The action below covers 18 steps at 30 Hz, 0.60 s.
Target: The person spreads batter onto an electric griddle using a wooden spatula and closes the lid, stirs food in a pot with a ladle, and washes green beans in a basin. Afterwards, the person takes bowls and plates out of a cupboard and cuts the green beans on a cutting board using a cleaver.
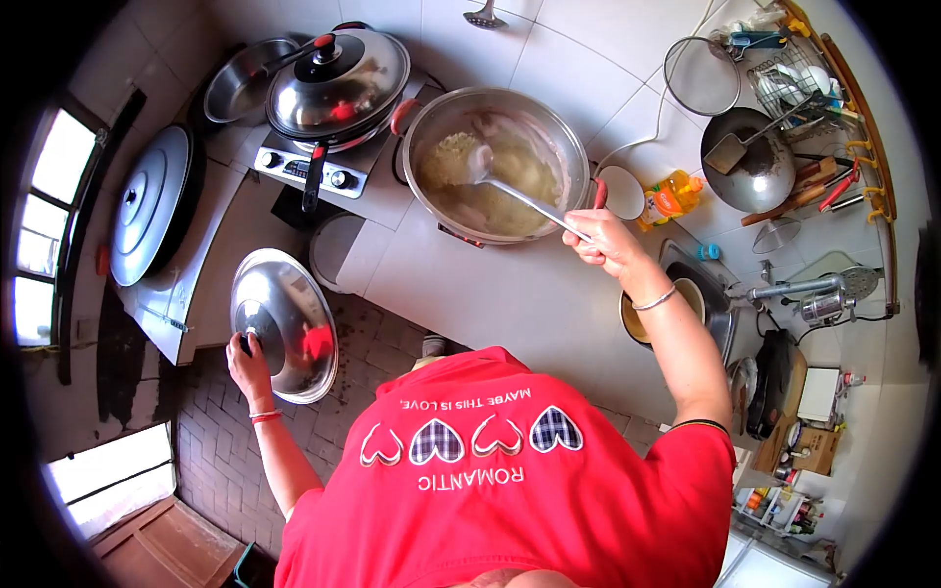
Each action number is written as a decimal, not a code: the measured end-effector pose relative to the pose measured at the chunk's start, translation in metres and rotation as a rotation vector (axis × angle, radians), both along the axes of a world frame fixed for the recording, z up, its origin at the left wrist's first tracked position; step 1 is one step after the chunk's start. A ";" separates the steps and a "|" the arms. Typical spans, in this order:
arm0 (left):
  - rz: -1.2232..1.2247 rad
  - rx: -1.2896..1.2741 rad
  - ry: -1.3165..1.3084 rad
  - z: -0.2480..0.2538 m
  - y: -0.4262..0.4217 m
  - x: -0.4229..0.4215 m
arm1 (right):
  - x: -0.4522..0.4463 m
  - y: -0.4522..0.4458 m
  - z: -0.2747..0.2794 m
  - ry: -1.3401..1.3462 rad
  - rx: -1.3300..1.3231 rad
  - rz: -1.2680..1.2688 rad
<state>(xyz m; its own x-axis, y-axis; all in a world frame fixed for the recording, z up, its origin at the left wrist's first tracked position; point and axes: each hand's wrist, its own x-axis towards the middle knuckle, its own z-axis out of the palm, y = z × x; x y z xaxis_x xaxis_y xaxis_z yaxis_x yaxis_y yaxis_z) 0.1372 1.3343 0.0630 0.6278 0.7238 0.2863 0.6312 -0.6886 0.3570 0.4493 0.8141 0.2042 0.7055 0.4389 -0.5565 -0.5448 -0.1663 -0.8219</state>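
Observation:
My left hand (252, 372) is closed round the black knob of a shiny steel pot lid (289, 353), which is held tilted over the floor, left of my body. In my right hand (605, 242) is the long handle of a metal ladle (529, 201). The ladle's bowl dips into a wide steel pot (576, 157) on the counter. Inside the pot is a cloudy, pale yellowish liquid (520, 157), with a paler lumpy patch at the left beside the ladle. Red grips show on the pot's sides.
A lidded pan (377, 83) sits on a stove unit (312, 174) left of the pot. Right of the pot are a white dish (621, 191), an orange-labelled bottle (668, 199) and a bowl (692, 297) by the sink. A wok (765, 181) hangs on the wall.

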 end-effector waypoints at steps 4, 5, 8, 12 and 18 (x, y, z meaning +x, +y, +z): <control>-0.008 -0.004 -0.007 0.000 0.002 0.006 | 0.002 -0.011 0.019 -0.094 -0.023 -0.025; -0.011 0.000 -0.003 0.000 0.002 0.008 | 0.001 -0.013 0.025 -0.104 -0.036 -0.044; -0.029 0.005 -0.001 0.000 0.004 0.018 | -0.002 -0.020 0.036 -0.161 -0.066 -0.074; -0.064 0.027 -0.015 0.006 0.003 0.031 | -0.005 -0.029 0.044 -0.215 -0.162 -0.133; -0.099 0.046 -0.046 0.029 -0.006 0.047 | -0.005 -0.030 0.038 -0.336 -0.392 -0.124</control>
<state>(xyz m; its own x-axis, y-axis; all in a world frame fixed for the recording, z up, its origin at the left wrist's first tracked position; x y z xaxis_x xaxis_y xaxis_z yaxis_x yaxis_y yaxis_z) 0.1840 1.3286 0.0916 0.6812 0.6443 0.3476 0.5430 -0.7631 0.3504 0.4438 0.7840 0.2423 0.9065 0.1453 -0.3965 -0.2972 -0.4476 -0.8434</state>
